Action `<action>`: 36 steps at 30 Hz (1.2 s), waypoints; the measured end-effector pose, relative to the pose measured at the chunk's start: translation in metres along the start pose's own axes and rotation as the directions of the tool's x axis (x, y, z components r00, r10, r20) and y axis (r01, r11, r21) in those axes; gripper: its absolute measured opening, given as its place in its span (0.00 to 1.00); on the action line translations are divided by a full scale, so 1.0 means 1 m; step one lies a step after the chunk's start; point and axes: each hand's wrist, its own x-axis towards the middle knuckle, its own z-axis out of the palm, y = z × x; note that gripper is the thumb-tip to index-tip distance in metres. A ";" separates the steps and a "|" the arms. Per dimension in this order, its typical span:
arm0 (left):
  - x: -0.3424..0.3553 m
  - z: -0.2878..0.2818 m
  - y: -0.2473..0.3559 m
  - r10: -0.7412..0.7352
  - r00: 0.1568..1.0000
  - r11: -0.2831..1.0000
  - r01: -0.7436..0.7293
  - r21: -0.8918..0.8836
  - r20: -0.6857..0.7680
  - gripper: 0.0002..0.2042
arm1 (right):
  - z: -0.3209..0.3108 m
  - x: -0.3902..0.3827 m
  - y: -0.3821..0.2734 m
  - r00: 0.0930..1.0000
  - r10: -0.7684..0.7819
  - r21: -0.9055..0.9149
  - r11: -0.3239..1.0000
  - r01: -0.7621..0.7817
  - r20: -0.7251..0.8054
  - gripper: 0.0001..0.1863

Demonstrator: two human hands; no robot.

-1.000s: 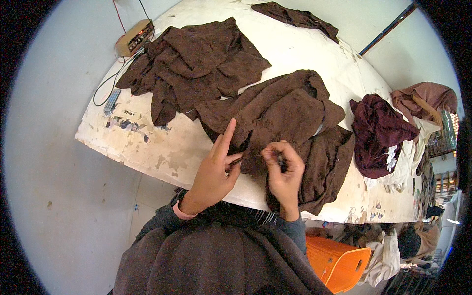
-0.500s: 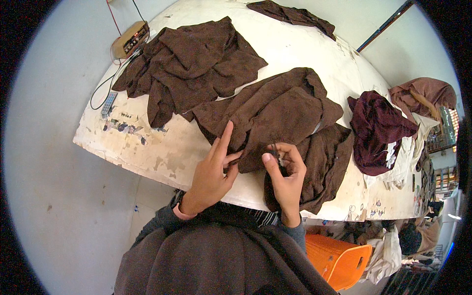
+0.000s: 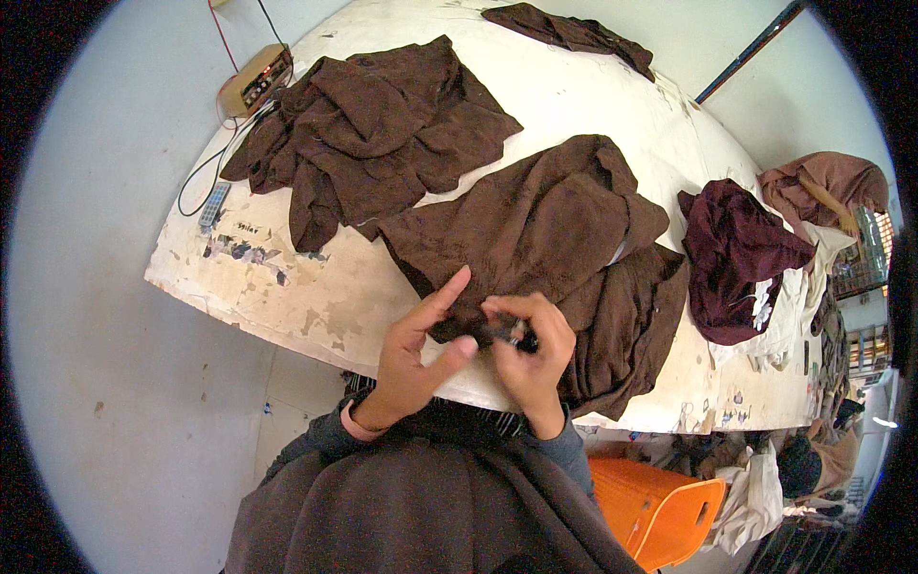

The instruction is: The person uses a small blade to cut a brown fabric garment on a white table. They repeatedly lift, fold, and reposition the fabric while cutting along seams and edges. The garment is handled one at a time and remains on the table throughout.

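Note:
A dark brown cloth piece (image 3: 535,206) lies rumpled on the worn white table (image 3: 382,335), its near edge reaching my hands. My left hand (image 3: 411,362) is at that edge, thumb and forefinger spread apart; its other fingers are partly hidden. Close beside it, my right hand (image 3: 543,356) is curled around a small black tool (image 3: 521,335) with a shiny part, too blurred to name exactly. Another brown cloth piece (image 3: 626,320) lies bunched just right of my right hand.
More brown cloth (image 3: 382,115) lies far left, near a beige control box (image 3: 256,81) with cables and a small remote (image 3: 214,204). Maroon cloth (image 3: 741,249) and white fabric lie right. A co-worker (image 3: 827,187) is beyond. An orange crate (image 3: 660,507) stands below the table edge.
My right hand has moved left toward my left hand, with the black tool in it. My left thumb and forefinger have spread apart, and the cloth's near edge has shifted.

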 end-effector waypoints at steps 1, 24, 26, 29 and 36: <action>-0.003 -0.001 -0.002 -0.176 0.984 0.969 0.170 -0.182 -0.016 0.29 | -0.004 -0.001 -0.005 0.995 -0.090 -0.101 0.990 0.094 0.049 0.16; 0.002 -0.011 0.007 -0.366 0.929 0.828 0.354 -0.435 0.060 0.25 | -0.023 0.012 -0.009 0.988 -0.079 -0.181 0.978 0.103 0.134 0.10; 0.005 -0.008 0.013 -0.410 0.910 0.743 0.370 -0.557 0.057 0.24 | -0.023 0.008 -0.009 0.992 -0.041 -0.169 0.984 0.061 0.119 0.10; 0.009 -0.006 0.020 -0.476 0.875 0.565 0.380 -0.732 0.087 0.25 | -0.020 0.002 -0.005 0.998 -0.026 -0.134 0.990 0.034 0.058 0.12; 0.001 -0.008 0.009 -0.433 0.868 0.288 0.389 -0.875 0.243 0.25 | -0.005 -0.005 -0.010 0.994 -0.106 -0.179 0.978 0.109 0.028 0.14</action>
